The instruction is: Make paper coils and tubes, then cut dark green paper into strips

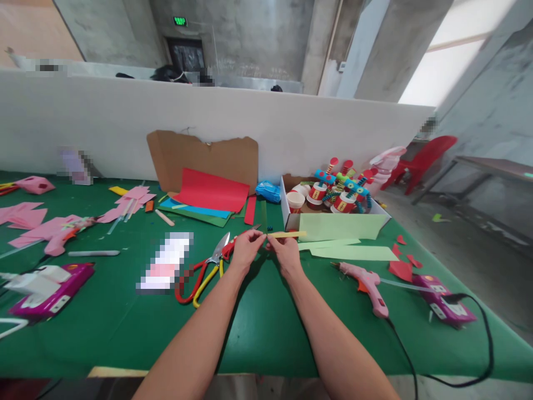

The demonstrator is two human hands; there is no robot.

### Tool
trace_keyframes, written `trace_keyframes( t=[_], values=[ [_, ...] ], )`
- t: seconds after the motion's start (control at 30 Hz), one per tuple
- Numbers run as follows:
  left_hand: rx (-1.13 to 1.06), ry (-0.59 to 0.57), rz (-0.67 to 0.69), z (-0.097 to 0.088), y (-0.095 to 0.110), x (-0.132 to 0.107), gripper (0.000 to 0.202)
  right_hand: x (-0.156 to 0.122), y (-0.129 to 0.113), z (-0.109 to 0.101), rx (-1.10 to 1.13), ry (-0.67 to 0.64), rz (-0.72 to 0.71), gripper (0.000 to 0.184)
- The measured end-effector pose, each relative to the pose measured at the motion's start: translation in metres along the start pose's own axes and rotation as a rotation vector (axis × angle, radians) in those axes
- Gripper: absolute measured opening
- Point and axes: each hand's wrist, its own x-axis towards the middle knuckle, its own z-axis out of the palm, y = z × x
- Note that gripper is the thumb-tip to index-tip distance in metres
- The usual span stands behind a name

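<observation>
Head view, looking down over a green tabletop (pixel 258 328).

- Both forearms reach in from the bottom edge. The hands meet at mid-table, fingertip to fingertip.
- Left hand (pixel 245 248): thumb and fingers pressed together in a pinch at the left end of a yellow paper strip (pixel 291 234).
- Right hand (pixel 285 253): also pinching that strip, just right of the left hand's grip. The strip's free length sticks out to the right, roughly level, just above the tabletop and in front of the cardboard box (pixel 291 219).
- Box holds paper-cup figures (pixel 337 195), red and white with coloured arms.
- Pale green sheets (pixel 343 226) lean against the box front, and more lie flat just right of the right hand.
- Scissors (pixel 208 270) with red and yellow handles lie just left of the left hand, blades pointing up and to the right.
- Pink glue gun (pixel 368 284) lies right of the right forearm. Its black cord trails toward the near table edge.
- Red paper scraps (pixel 402 269) sit beside the glue gun, with a purple power strip (pixel 445 303) beyond them.
- A second purple power strip (pixel 52 289) sits at far left.
- Pink paper cut-outs (pixel 54 232) are scattered at upper left.
- A red sheet (pixel 212 191) curls over blue and green sheets, in front of a cardboard piece (pixel 204 155) propped on the white partition (pixel 104 122).
</observation>
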Motion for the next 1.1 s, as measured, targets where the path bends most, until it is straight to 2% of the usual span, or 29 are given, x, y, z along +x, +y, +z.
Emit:
trace_keyframes(
  t=[0.17, 0.4, 0.67, 1.1],
  values=[
    [-0.131, 0.014, -0.047, 0.000, 0.004, -0.001, 0.035, 0.003, -0.005, -0.005, 0.105, -0.096, 0.085, 0.026],
    [-0.265, -0.067, -0.128, 0.001, 0.010, -0.003, 0.042, 0.006, -0.005, -0.009, 0.253, -0.110, 0.231, 0.026],
    [-0.209, -0.082, -0.109, 0.002, 0.012, -0.005, 0.042, 0.001, -0.007, -0.008, 0.287, -0.192, 0.231, 0.036],
    [-0.121, -0.027, -0.002, 0.000, 0.006, -0.003, 0.032, 0.001, -0.008, -0.009, 0.252, -0.203, 0.221, 0.043]
  ],
)
